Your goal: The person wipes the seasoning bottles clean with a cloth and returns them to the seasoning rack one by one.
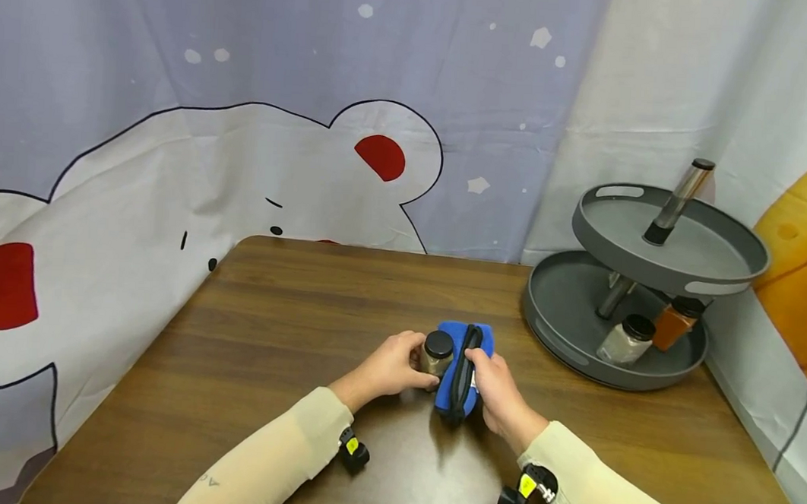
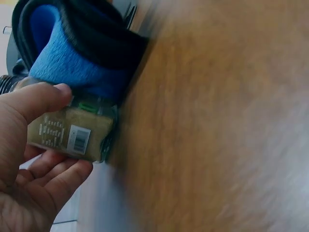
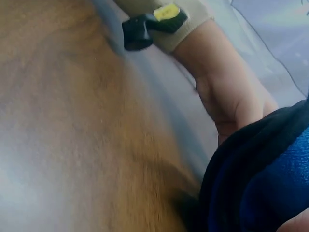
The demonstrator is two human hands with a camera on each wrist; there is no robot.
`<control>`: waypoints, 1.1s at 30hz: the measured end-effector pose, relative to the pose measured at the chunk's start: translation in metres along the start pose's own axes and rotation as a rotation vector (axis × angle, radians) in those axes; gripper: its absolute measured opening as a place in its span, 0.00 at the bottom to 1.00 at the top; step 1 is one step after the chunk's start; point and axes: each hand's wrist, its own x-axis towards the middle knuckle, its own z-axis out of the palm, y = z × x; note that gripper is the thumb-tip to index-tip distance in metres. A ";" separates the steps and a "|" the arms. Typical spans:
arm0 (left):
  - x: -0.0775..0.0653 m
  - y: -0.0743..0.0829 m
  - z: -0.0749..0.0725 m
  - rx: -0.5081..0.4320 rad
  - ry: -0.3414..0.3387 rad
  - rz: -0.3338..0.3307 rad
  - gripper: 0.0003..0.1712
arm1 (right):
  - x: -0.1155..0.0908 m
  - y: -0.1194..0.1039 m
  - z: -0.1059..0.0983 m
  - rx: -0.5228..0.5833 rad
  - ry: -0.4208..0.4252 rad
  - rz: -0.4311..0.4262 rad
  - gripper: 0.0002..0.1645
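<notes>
My left hand (image 1: 395, 366) grips a small spice jar (image 1: 437, 354) with a black lid. In the left wrist view the jar (image 2: 72, 130) shows brown contents, a printed label and a barcode, with my thumb on one side and fingers on the other. Right against the jar is a folded blue cloth (image 1: 446, 391) with black edging, pinched by my right hand (image 1: 499, 390). The left wrist view shows the cloth (image 2: 77, 72) folded over on itself beside the jar. In the right wrist view the cloth (image 3: 285, 179) hides most of the left hand's fingers.
On the right of the wooden table (image 1: 291, 299) stands a grey two-tier round tray (image 1: 559, 291). Its lower tier holds a jar of pale contents (image 1: 626, 341) and a jar of orange-red contents (image 1: 676, 325). A patterned curtain (image 1: 284, 48) hangs behind the table.
</notes>
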 end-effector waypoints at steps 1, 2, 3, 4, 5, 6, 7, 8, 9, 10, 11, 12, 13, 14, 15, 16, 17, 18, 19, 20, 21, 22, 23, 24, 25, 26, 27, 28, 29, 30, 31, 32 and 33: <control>0.000 0.001 0.000 0.002 0.004 -0.008 0.23 | -0.002 0.000 0.001 0.001 0.006 -0.007 0.14; -0.001 0.002 0.001 0.008 0.009 -0.016 0.23 | -0.004 -0.001 0.002 0.000 0.013 -0.016 0.14; -0.001 0.002 0.002 0.011 0.016 -0.028 0.24 | -0.006 -0.001 0.003 -0.004 0.016 -0.024 0.15; 0.000 0.003 0.003 0.016 0.021 -0.035 0.25 | -0.009 -0.002 0.003 -0.005 0.017 -0.032 0.16; 0.000 0.005 0.004 0.021 0.025 -0.042 0.27 | -0.011 -0.003 0.003 -0.010 0.018 -0.040 0.17; 0.000 0.006 0.004 0.030 0.034 -0.040 0.29 | -0.013 -0.004 0.003 -0.013 0.017 -0.051 0.17; 0.000 0.007 0.005 0.042 0.044 -0.036 0.32 | -0.015 -0.005 0.002 -0.016 0.014 -0.060 0.18; 0.000 0.007 0.006 0.049 0.052 -0.034 0.35 | -0.018 -0.006 0.002 -0.017 0.013 -0.068 0.19; 0.000 0.007 0.006 0.054 0.061 -0.030 0.37 | -0.020 -0.007 0.002 -0.016 0.013 -0.074 0.19; 0.001 0.007 0.007 0.058 0.070 -0.025 0.38 | -0.023 -0.008 0.002 -0.011 0.016 -0.080 0.19; 0.001 0.007 0.007 0.060 0.078 -0.025 0.39 | -0.025 -0.010 0.003 -0.009 0.015 -0.085 0.19; 0.002 0.006 0.008 0.061 0.088 -0.024 0.38 | -0.028 -0.011 0.003 -0.004 0.013 -0.088 0.19; 0.003 0.006 0.008 0.059 0.092 -0.029 0.38 | -0.030 -0.013 0.004 0.000 0.010 -0.089 0.19; 0.004 0.005 0.008 0.059 0.096 -0.032 0.38 | -0.032 -0.014 0.005 0.006 0.005 -0.092 0.19; 0.005 0.005 0.008 0.061 0.098 -0.034 0.38 | -0.034 -0.016 0.006 0.013 0.000 -0.096 0.19; 0.006 0.006 0.008 0.067 0.095 -0.036 0.38 | -0.035 -0.017 0.006 0.020 -0.006 -0.098 0.19; 0.007 0.007 0.008 0.081 0.092 -0.036 0.38 | -0.036 -0.018 0.007 0.024 -0.014 -0.100 0.18; 0.008 0.008 0.008 0.094 0.090 -0.032 0.37 | -0.037 -0.018 0.006 0.030 -0.017 -0.100 0.18; 0.008 0.009 0.008 0.105 0.085 -0.031 0.37 | -0.036 -0.018 0.007 0.034 -0.017 -0.097 0.18; 0.008 0.009 0.007 0.113 0.080 -0.034 0.38 | -0.035 -0.018 0.006 0.036 -0.016 -0.095 0.19; 0.008 0.010 0.007 0.116 0.074 -0.036 0.38 | -0.033 -0.017 0.006 0.039 -0.012 -0.089 0.19; 0.008 0.010 0.007 0.120 0.068 -0.042 0.38 | -0.030 -0.016 0.005 0.040 -0.004 -0.078 0.19; 0.009 0.011 0.006 0.118 0.065 -0.049 0.38 | -0.027 -0.015 0.005 0.037 0.000 -0.068 0.19; 0.008 0.011 0.006 0.111 0.061 -0.056 0.38 | -0.024 -0.013 0.004 0.034 0.004 -0.048 0.19; 0.008 0.012 0.005 0.105 0.056 -0.064 0.38 | -0.022 -0.011 0.004 0.030 0.006 -0.029 0.18; 0.008 0.012 0.005 0.098 0.054 -0.069 0.38 | -0.019 -0.009 0.003 0.029 0.006 -0.011 0.18; 0.008 0.013 0.004 0.094 0.051 -0.073 0.38 | -0.016 -0.007 0.002 0.026 0.005 0.009 0.17; 0.008 0.013 0.004 0.094 0.047 -0.075 0.38 | -0.014 -0.005 0.002 0.023 0.005 0.026 0.16; 0.008 0.014 0.004 0.093 0.045 -0.075 0.38 | -0.012 -0.003 0.001 0.018 0.001 0.037 0.15; 0.007 0.014 0.003 0.092 0.043 -0.075 0.38 | -0.011 -0.001 0.001 0.018 -0.001 0.046 0.14; 0.007 0.014 0.003 0.087 0.043 -0.075 0.38 | -0.010 0.000 0.000 0.016 -0.003 0.044 0.14; 0.007 0.014 0.003 0.086 0.044 -0.073 0.37 | -0.009 0.001 0.000 0.014 -0.003 0.041 0.14; 0.007 0.014 0.003 0.085 0.045 -0.072 0.37 | -0.008 0.002 -0.001 0.012 -0.004 0.036 0.14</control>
